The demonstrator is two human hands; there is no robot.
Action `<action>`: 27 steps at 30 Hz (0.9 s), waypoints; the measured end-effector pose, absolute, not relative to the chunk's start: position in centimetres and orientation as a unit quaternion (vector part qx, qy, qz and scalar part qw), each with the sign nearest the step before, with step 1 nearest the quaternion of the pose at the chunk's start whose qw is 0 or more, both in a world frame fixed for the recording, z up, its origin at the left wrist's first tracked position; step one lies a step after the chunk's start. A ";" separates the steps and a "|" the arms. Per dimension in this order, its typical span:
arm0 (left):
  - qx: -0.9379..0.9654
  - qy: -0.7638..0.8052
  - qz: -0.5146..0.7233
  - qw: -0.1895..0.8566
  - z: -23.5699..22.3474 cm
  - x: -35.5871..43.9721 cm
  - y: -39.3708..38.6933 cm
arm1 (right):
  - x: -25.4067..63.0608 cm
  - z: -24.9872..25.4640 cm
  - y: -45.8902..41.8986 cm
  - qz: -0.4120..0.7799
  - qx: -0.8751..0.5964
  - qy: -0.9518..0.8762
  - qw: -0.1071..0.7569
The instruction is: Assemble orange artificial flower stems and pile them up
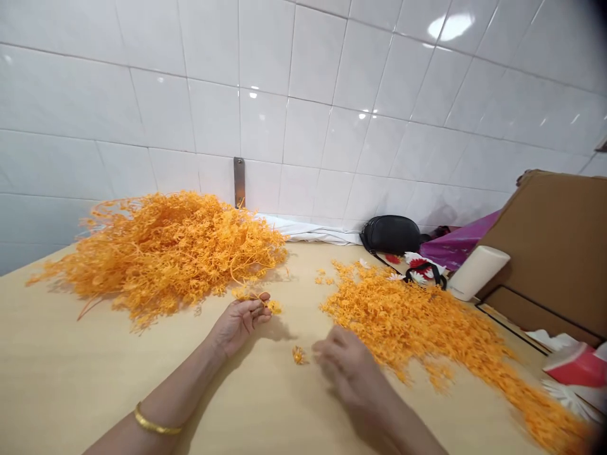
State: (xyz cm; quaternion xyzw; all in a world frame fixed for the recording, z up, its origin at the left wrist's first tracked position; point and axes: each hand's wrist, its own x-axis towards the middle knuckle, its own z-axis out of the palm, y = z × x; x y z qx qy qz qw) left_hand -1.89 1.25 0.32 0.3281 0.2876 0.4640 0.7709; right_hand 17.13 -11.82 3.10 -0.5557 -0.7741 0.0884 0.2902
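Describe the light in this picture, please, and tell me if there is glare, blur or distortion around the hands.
In the head view, bright glare sits on the white wall tiles; the right hand looks blurred, while the left hand holding an orange sprig is sharper and casts a soft shadow on the table; the wide lens bends the tile lines.

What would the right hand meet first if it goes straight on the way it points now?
Probably the small orange flower piece lying on the table, just ahead of the right hand, though depth is a little unclear from this view.

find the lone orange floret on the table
In the head view, the orange floret lies on the pale table between the left hand and right hand.
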 end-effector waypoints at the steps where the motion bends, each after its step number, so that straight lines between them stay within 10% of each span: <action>1: 0.341 0.296 0.463 0.762 0.3 -2.0 1.3 | 15.7 2.8 -11.5 0.080 -0.528 -0.808 0.249; 13: 0.410 0.350 0.478 0.694 -0.3 -1.0 1.4 | 20.3 0.6 -5.2 -0.258 -0.637 -0.717 0.115; 21: 0.486 0.353 0.450 0.660 0.0 -0.6 0.9 | 12.7 1.1 -3.2 0.252 -0.587 -0.695 0.329; 27: 0.514 0.372 0.410 0.655 0.0 -0.5 0.8 | 13.2 -0.1 -2.2 0.390 -0.528 -0.633 0.409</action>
